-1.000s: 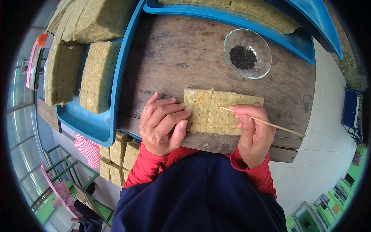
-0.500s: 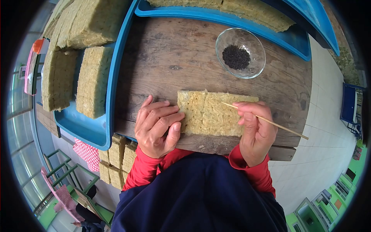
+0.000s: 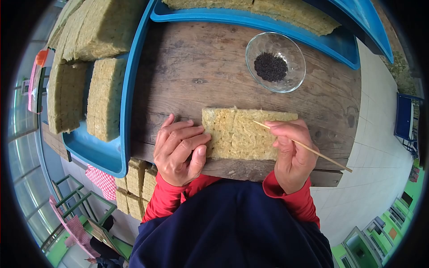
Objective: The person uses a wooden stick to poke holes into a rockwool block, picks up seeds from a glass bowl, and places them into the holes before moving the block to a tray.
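Note:
A rectangular slab of yellowish rockwool (image 3: 250, 140) lies on the wooden table in front of me, its top dotted with small holes and marked by a seam. My left hand (image 3: 178, 152) rests at its left end, fingers stretched and slightly curved, fingertips right at the edge. Pinched between thumb and fingers of my right hand (image 3: 292, 154) is a thin wooden skewer (image 3: 324, 156). Its pointed tip reaches left over the slab's upper part, close above the surface. The right hand covers the slab's right end. Beyond it stands a clear glass bowl (image 3: 292, 76) holding small black seeds (image 3: 271, 67).
A blue tray (image 3: 129, 111) at the left carries several thick rockwool blocks (image 3: 105, 100). Another blue tray (image 3: 201, 17) with rockwool runs along the far edge. More rockwool cubes (image 3: 134, 178) sit below the table at left. A tiled floor (image 3: 371, 134) extends on the right.
The whole scene has shifted slightly left and down in the view. Hands and skewer keep nearly the same places relative to the slab.

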Tool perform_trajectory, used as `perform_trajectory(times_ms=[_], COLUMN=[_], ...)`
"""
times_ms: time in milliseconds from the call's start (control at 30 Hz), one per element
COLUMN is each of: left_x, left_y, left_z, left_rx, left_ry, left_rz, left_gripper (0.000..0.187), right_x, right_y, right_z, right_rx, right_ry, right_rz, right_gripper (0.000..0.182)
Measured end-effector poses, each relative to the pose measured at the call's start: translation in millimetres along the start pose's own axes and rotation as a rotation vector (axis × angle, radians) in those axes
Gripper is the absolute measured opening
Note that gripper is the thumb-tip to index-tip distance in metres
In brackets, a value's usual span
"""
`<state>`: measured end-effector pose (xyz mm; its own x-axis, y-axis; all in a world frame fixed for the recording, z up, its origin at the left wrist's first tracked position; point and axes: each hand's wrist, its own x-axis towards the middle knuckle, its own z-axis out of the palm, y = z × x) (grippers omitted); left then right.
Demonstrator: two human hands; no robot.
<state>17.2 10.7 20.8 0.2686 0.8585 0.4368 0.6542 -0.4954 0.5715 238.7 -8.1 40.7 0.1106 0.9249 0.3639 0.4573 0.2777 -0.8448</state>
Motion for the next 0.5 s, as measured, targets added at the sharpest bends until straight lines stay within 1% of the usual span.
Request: perform_trajectory(times_ms=[33,100,200,300,400,500], left_x=[0.2,1.1,1.4,1.0,1.3,1.4], left_y=[0.6,2.1,2.4,2.0,2.5,2.3], left_z=[-0.2,-1.1,-1.0,-0.4,-0.3,-0.5], left_rx=[0.000,-0.009,-0.007,-0.007,-0.015,-0.017], left_ry=[0.000,-0.019,-0.019,-0.017,-0.015,-0.019], left_rz=[0.000,-0.005,-0.005,-0.006,-0.008,-0.008], left_gripper=[0.013,0.023,0.023,0.023,0.024,0.024], right_x=[-0.4,-0.9,0.7,-2.5,0.3,-1.0], right_y=[0.2,0.2,-0.9,2.6,2.0,2.4], right_z=[0.3,1.3,0.5,0.2,0.9,0.3], right_rx=[0.000,0.001,-0.021,0.012,-0.007,0.036], right_ry=[0.000,0.009,-0.026,0.029,0.003,0.011], right_rz=[0.000,0.012,-0.002,0.015,-0.014,0.007], right_gripper=[0.010,0.010,0.009,0.008,0.008,0.008])
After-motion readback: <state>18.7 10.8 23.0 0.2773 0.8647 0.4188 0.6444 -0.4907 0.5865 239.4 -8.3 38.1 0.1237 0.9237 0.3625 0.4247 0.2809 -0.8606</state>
